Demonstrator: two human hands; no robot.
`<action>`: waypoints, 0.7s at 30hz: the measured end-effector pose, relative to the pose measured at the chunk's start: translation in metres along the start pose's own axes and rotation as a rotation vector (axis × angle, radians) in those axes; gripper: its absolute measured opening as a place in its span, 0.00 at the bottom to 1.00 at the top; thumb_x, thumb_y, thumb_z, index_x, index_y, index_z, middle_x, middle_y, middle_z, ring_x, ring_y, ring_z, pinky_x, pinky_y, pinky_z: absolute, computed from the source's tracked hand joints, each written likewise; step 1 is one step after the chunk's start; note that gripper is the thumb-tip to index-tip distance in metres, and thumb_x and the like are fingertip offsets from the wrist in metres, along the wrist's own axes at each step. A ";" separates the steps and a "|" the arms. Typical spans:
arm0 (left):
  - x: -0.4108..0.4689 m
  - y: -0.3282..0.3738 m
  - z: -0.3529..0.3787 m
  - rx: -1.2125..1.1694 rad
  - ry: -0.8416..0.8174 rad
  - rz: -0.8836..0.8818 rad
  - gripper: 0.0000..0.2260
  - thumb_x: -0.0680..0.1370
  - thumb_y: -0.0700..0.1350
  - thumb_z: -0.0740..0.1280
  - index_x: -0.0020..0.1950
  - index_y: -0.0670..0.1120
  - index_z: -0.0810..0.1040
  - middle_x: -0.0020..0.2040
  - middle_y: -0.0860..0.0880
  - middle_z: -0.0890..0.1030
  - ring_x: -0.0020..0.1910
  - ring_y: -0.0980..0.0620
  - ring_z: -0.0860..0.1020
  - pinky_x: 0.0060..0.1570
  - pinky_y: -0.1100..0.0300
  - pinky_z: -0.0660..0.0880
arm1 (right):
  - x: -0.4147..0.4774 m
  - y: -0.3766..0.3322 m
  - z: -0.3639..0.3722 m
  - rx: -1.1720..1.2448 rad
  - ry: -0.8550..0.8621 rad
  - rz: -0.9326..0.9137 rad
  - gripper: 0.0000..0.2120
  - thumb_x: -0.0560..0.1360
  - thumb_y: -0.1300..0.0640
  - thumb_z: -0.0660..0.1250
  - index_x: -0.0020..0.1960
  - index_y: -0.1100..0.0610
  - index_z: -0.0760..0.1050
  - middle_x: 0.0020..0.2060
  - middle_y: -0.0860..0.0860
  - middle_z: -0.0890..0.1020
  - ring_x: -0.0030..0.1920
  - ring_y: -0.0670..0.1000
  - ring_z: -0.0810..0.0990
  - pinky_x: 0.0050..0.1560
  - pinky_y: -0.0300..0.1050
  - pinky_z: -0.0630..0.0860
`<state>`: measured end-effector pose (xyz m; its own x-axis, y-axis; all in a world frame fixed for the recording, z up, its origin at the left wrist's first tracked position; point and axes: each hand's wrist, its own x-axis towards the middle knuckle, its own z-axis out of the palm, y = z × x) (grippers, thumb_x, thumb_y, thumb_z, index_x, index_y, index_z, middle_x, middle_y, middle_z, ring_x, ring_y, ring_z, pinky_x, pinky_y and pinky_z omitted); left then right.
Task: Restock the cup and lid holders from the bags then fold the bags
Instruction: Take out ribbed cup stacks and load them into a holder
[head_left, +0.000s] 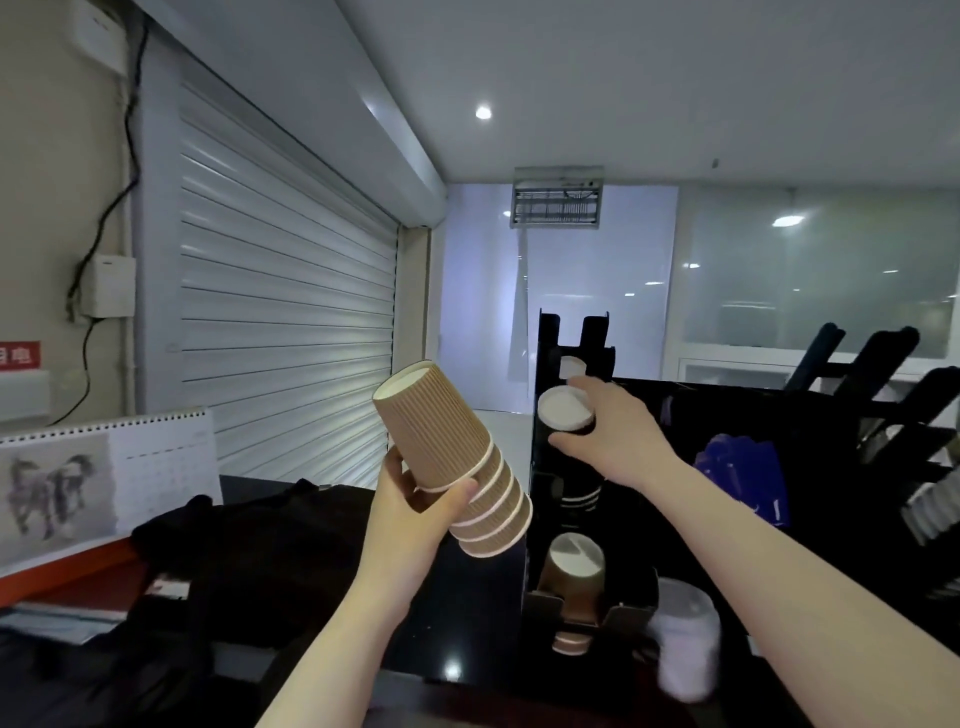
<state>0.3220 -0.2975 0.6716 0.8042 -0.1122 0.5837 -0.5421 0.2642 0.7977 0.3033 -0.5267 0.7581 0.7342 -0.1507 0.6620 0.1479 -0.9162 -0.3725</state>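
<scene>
Your left hand (415, 512), near centre, grips a tilted stack of brown cups (447, 457), bases pointing up and left. Your right hand (615, 436), farther and to the right, is curled round a dark cup (566, 413) at the upper slot of the black holder (595, 332). Lower cups (574, 577) sit in the holder's near slot; white lids (685, 639) stand just right of it; a black bag (249, 551) lies at left
</scene>
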 end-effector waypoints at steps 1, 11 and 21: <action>0.002 -0.002 0.000 0.003 0.000 0.004 0.22 0.70 0.41 0.74 0.59 0.56 0.71 0.53 0.57 0.82 0.51 0.59 0.81 0.43 0.68 0.77 | 0.000 0.004 0.003 -0.054 -0.040 0.000 0.29 0.67 0.51 0.74 0.66 0.51 0.71 0.59 0.52 0.75 0.60 0.55 0.75 0.54 0.45 0.71; 0.004 -0.016 0.005 -0.034 0.006 -0.022 0.25 0.69 0.43 0.75 0.63 0.54 0.70 0.55 0.53 0.81 0.52 0.59 0.80 0.48 0.63 0.76 | -0.007 0.007 -0.004 -0.289 -0.318 0.015 0.12 0.64 0.52 0.77 0.43 0.49 0.76 0.48 0.46 0.73 0.49 0.51 0.77 0.49 0.46 0.76; 0.008 0.009 0.011 -0.077 -0.068 0.100 0.31 0.63 0.53 0.75 0.63 0.50 0.71 0.56 0.50 0.81 0.54 0.53 0.80 0.49 0.60 0.76 | -0.032 -0.035 -0.042 0.305 0.002 -0.088 0.13 0.72 0.60 0.67 0.45 0.41 0.77 0.47 0.40 0.82 0.49 0.38 0.80 0.50 0.31 0.70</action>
<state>0.3211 -0.3070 0.6855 0.7275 -0.1456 0.6705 -0.5960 0.3501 0.7226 0.2470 -0.5055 0.7772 0.7083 -0.0765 0.7017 0.4030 -0.7723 -0.4911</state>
